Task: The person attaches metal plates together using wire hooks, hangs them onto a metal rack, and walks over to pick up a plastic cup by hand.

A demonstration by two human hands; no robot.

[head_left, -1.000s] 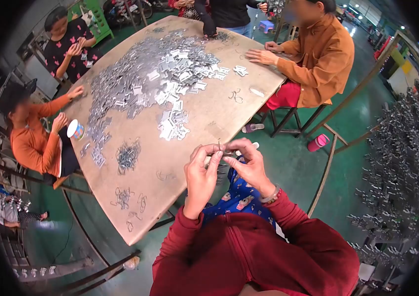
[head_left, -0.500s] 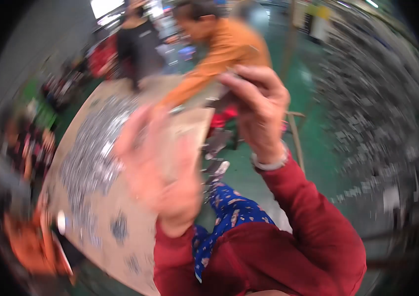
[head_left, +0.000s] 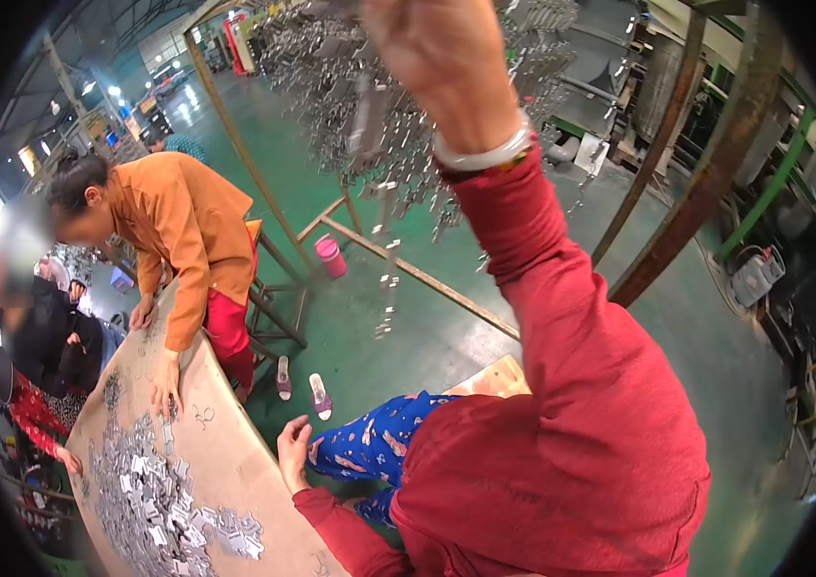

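My right hand (head_left: pixel 442 58) is raised at the top of the view, beside many strands of small metal pieces (head_left: pixel 331 87) hanging from a frame. Its fingertips are cut off by the upper edge, so their grip is hidden. Below and left of this hand dangles a blurred strand of metal pieces (head_left: pixel 388 260); what holds its upper end cannot be made out. Low down, my left hand (head_left: pixel 293 454) is by the table's edge, thumb and fingers loosely apart, with nothing visible in it. A heap of flat silvery metal pieces (head_left: pixel 153 500) lies on the table (head_left: pixel 235 462).
A co-worker in an orange shirt (head_left: pixel 177 212) leans over the table, a hand (head_left: pixel 166 383) at the pieces. Other people sit across from there. A rusty frame post (head_left: pixel 706 163) stands at right. On the floor are a pink bucket (head_left: pixel 331 258) and sandals (head_left: pixel 320 396).
The view has swung right toward the hanging strands. My right hand has risen to the top of the view. My left hand has dropped from in front of me to beside the table edge.
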